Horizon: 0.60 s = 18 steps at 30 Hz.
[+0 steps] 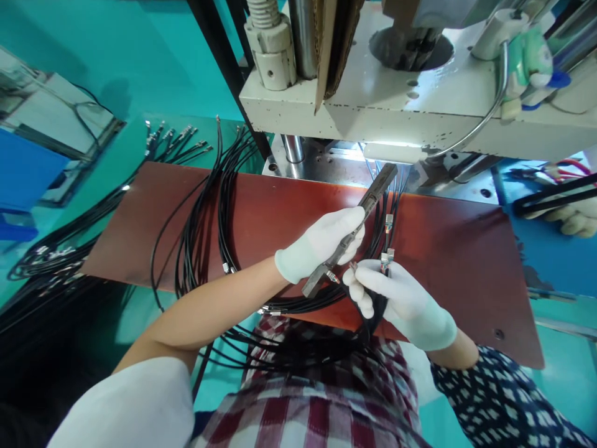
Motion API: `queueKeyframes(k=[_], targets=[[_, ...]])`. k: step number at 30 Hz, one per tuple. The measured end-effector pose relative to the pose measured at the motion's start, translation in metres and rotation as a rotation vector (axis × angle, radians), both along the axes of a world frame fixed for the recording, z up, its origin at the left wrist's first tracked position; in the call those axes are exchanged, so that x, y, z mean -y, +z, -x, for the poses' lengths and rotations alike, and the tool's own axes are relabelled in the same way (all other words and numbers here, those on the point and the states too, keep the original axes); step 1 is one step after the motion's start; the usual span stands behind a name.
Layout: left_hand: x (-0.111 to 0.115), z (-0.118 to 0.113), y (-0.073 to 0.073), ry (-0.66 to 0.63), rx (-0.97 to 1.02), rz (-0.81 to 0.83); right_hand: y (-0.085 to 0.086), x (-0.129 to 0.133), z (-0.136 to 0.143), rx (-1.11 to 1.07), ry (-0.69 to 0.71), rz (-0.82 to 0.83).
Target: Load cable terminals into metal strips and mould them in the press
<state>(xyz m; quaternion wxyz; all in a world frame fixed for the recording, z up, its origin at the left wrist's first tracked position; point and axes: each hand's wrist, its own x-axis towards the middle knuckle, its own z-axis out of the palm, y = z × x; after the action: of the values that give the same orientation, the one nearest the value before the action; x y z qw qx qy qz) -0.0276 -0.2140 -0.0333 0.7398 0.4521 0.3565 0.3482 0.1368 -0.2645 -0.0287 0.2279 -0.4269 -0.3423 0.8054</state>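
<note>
Metal bar (379, 188) slants through our closed left hand (321, 242), its lower end near our right hand (403, 298), curled around black cables (379, 306). Beyond our brown bench (457, 267) stands a white press (401, 121).

Left glove (319, 246) was white, close-fitting over left fingers (351, 219), with pale mint left cuff (288, 266) behind them. Right glove (403, 298) matched: white at right fingers (373, 277), pale mint right cuff (441, 331) farther back. Well back from left fingers, beyond bare forearm (205, 311), sat plain white sleeve (125, 407). Back from right fingers, past wrist, began dark sleeve (508, 392) with scattered pale motifs. Below fingers, toward body, lay burgundy-and-white checked garment (298, 414).
</note>
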Motion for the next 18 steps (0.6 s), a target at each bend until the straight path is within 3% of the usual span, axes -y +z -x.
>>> queueKeyframes(k=[4,7,10,18], targets=[[0.001,0.000,0.000,0.010,0.031,-0.026,0.011,-0.002,0.005,0.343,0.050,-0.305],[0.003,0.000,0.001,0.007,0.040,0.009,0.015,-0.005,0.005,0.429,0.123,-0.504],[0.005,0.001,0.005,-0.020,0.018,0.048,0.015,-0.006,0.000,0.323,0.150,-0.460],[0.001,0.002,0.005,-0.011,-0.012,-0.022,0.012,-0.004,-0.008,0.165,0.061,-0.219]])
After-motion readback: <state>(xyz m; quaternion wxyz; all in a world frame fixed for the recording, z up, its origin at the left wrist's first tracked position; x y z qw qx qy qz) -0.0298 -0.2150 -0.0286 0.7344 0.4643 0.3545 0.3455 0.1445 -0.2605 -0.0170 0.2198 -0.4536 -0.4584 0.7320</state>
